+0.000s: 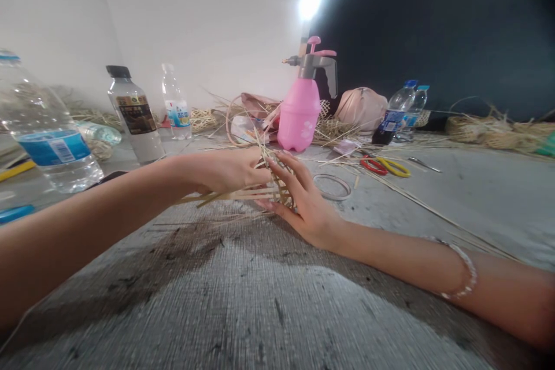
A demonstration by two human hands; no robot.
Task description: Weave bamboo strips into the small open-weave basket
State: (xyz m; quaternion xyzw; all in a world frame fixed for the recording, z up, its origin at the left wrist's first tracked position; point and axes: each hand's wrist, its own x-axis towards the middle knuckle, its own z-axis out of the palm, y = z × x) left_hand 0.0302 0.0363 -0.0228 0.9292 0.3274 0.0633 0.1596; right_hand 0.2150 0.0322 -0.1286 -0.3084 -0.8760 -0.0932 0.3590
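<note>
Between my hands, just above the grey table [243, 300], is a small piece of bamboo-strip weaving [281, 189] with loose strips sticking out to the left and upward. My left hand [234, 170] is closed on its left side, fingers curled around the strips. From the right, my right hand [306, 202] wraps the weaving, thumb low and fingers over the top. The hands partly cover the woven part, so its full shape is hidden. A roll of clear tape [333, 187] lies just right of my right hand.
A pink spray bottle [299, 113] stands behind my hands. Water bottles [56, 150] stand at left, more bottles [396, 115] at back right. Red-handled and yellow-handled scissors [392, 167], tweezers [425, 165] and loose strips [433, 211] lie at right. A bright lamp [310, 0] shines behind.
</note>
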